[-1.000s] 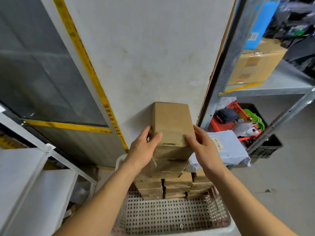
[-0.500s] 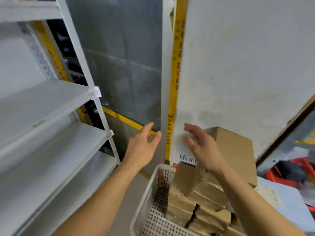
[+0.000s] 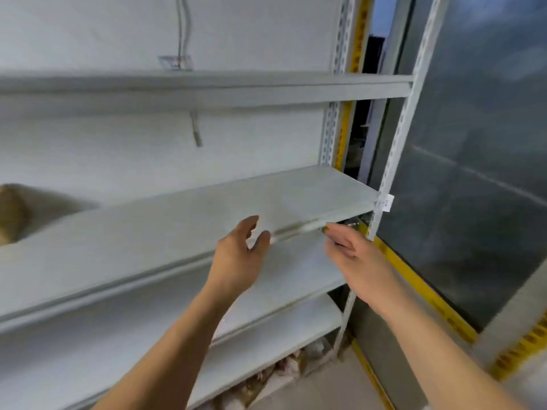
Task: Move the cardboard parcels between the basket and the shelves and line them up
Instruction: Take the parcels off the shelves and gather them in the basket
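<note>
From the head camera I saw my left hand [image 3: 236, 255] and right hand [image 3: 355, 258] raised in front of the pale grey metal shelves [image 3: 183, 211], fingers spread wide and holding nothing. The only task item in sight was a blurred brown cardboard parcel [image 3: 14, 211] at the far left of the middle shelf; the basket was out of view. I judged most of the shelving and lining-up still lay ahead.

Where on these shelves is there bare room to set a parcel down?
The middle shelf is bare from the brown parcel at its left end to the right post. The shelf below looks bare too. Crumpled stuff crowds the floor underneath.
</note>
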